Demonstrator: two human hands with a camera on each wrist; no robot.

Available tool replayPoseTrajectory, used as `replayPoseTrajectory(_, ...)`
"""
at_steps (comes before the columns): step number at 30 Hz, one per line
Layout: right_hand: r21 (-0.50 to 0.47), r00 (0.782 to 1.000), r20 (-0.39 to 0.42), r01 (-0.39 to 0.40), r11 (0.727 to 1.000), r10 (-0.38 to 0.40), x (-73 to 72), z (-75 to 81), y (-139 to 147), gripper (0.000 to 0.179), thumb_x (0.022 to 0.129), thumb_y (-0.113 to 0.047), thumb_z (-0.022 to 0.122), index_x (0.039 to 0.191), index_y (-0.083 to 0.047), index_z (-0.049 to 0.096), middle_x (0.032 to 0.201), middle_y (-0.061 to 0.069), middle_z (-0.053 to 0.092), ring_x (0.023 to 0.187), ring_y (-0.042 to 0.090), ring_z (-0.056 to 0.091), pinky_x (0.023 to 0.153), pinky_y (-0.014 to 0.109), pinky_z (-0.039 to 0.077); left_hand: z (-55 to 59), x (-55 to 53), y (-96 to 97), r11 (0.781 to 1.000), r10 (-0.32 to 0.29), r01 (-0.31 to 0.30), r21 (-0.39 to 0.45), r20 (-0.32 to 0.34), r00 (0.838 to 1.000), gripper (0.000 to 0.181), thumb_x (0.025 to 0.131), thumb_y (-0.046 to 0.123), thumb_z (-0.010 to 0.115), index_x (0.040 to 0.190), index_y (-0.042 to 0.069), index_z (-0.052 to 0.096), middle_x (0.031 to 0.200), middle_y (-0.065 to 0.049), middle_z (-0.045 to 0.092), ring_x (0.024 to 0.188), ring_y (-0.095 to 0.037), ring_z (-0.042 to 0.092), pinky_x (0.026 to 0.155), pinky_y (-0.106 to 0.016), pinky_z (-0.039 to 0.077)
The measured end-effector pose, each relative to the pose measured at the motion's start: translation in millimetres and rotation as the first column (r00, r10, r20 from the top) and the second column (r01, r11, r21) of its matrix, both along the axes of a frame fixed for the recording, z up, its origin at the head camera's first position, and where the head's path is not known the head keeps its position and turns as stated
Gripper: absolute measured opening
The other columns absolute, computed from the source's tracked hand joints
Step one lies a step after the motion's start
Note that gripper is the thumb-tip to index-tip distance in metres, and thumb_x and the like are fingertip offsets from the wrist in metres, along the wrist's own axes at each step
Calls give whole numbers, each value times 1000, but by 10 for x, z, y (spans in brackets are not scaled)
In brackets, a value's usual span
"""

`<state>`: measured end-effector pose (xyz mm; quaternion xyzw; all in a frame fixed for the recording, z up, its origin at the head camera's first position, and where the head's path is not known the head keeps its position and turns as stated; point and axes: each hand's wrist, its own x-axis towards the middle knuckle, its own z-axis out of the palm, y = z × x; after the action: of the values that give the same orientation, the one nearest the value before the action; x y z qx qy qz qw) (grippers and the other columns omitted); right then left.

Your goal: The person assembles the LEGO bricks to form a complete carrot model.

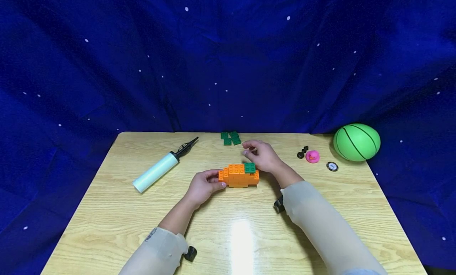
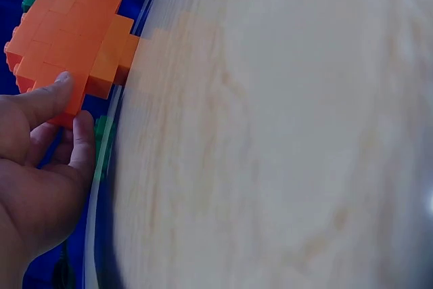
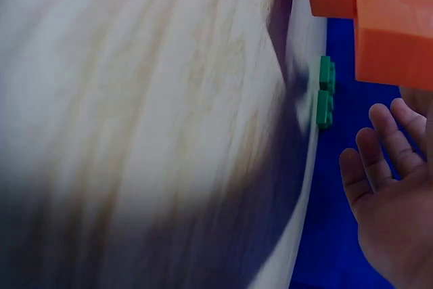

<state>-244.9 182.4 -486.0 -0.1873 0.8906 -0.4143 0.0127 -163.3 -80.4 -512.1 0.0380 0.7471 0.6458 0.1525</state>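
Stepped orange toy bricks form one block build (image 1: 236,179), with a green brick (image 1: 249,167) on top at its right end. The left hand (image 1: 201,188) pinches the build's left end; in the left wrist view the thumb (image 2: 53,98) lies along the face of the orange build (image 2: 67,45). Just behind the build, the right hand (image 1: 263,156) reaches over the table, fingers loosely bent and holding nothing. Nearest ahead of it are several loose green bricks (image 1: 227,141). In the right wrist view, its separated fingers (image 3: 371,150) show below the orange build (image 3: 392,45).
On the wooden table (image 1: 124,227), a pale blue hand pump (image 1: 156,172) lies to the left. At the right are a green ball (image 1: 357,142), a pink rubber duck (image 1: 312,156), a small black object (image 1: 302,152) and a round chip (image 1: 332,166). A blue curtain (image 1: 228,61) hangs behind.
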Motion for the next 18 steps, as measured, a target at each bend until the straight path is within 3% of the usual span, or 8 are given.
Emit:
replayPoseTrajectory(13, 149, 999, 31, 32, 988, -37, -275, -99, -116, 54, 101, -22, 68, 150, -6, 52, 144, 14, 58, 125, 34, 59, 107, 51, 47, 22, 14, -12, 1000, 2, -2, 16, -6, 1000, 51, 86, 0, 82, 134, -3, 65, 113, -14, 74, 102, -24, 73, 87, -31, 60)
replayPoseTrajectory(18, 168, 997, 70, 19, 986, -31, -367, -156, -147, 62, 99, -24, 71, 154, -9, 47, 152, 15, 51, 138, 36, 48, 114, 53, 40, 17, 13, -7, 1000, -3, 3, 18, -1, 1000, 51, 86, 0, 82, 134, -3, 65, 113, -14, 74, 102, -23, 73, 88, -31, 60)
